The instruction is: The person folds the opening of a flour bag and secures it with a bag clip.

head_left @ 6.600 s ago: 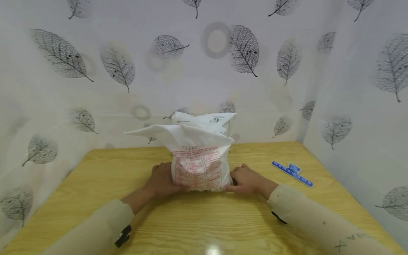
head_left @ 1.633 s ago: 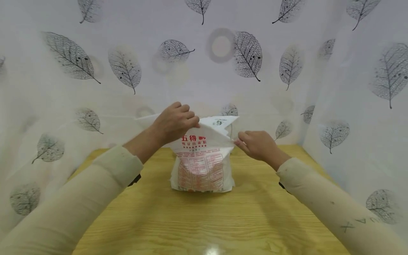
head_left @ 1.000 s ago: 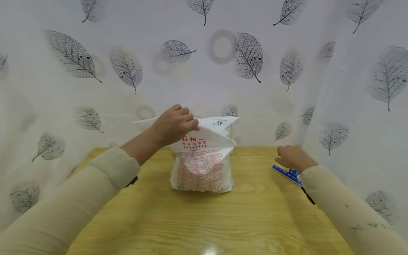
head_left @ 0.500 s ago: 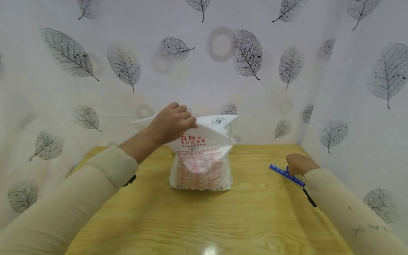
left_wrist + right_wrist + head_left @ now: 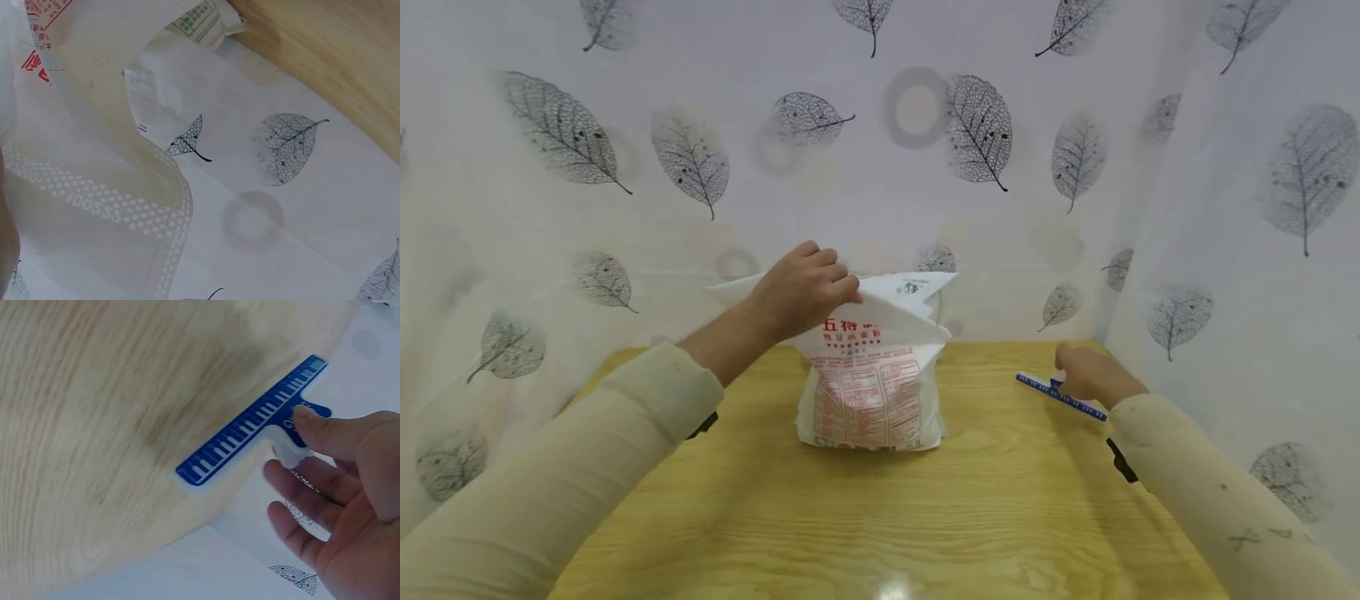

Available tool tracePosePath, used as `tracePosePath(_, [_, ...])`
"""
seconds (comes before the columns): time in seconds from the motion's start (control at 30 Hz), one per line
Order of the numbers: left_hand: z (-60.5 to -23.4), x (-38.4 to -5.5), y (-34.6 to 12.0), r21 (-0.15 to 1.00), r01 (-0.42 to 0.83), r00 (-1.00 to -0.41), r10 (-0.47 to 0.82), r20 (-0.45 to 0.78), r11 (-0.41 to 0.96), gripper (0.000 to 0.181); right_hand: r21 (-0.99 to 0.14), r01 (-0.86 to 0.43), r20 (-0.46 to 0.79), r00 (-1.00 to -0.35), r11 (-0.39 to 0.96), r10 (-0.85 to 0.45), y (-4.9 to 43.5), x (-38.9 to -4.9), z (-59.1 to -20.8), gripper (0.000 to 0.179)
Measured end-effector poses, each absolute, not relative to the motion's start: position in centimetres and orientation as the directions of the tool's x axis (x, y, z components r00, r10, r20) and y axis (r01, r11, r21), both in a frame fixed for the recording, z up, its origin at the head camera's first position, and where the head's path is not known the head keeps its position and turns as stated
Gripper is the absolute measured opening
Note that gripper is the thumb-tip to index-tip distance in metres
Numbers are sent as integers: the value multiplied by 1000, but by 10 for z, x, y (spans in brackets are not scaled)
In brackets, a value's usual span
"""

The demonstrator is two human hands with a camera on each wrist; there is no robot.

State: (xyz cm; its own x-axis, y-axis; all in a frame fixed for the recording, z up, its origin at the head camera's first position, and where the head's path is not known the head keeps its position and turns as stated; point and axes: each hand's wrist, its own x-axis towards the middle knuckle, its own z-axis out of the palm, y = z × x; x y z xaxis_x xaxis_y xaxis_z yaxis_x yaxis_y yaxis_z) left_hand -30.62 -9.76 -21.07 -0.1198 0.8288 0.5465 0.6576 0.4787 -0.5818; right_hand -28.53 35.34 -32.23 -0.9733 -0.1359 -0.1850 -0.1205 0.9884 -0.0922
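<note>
A white flour bag (image 5: 874,383) with red print stands upright in mid-table, its loose top bunched and flaring to both sides. With curled fingers my left hand (image 5: 805,290) grips the bag's top edge. In the left wrist view the translucent bag edge (image 5: 94,209) fills the left side; only a sliver of the hand (image 5: 6,240) shows. To the right, my right hand (image 5: 1093,377) pinches the handle of a long blue sealing clip (image 5: 1037,384). The right wrist view shows the thumb on top of the clip (image 5: 250,428) and fingers beneath it.
The wood-grain table (image 5: 880,508) runs to a pale curtain (image 5: 880,192) printed with leaves, which hangs behind and along both sides. The bag stands between my two arms.
My right hand has left the bag's right side, reached the blue clip, taken its handle and shifted it slightly left and up. Earlier, my left hand rose from the bag's lower side to its top.
</note>
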Motion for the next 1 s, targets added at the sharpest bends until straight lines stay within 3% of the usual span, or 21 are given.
tracePosePath(0.1, [-211,-307,-99,-587,652,-120,830,545,480,28,-123,-144,-88,-984,982,-155,349,-288,-318,43])
tracePosePath(0.37, [-212,-309,-99,-593,649,-107,829,549,476,27,-185,-342,200,-931,921,-305,333,-294,-303,35])
tracePosePath(0.67, [-211,-307,-99,-588,653,-110,829,549,477,27,-170,-470,374,-844,866,-385,295,-281,-279,32])
tracePosePath(1.0, [-210,-306,-100,-603,639,-106,831,546,478,25,-177,-545,444,-788,820,-428,275,-269,-261,26])
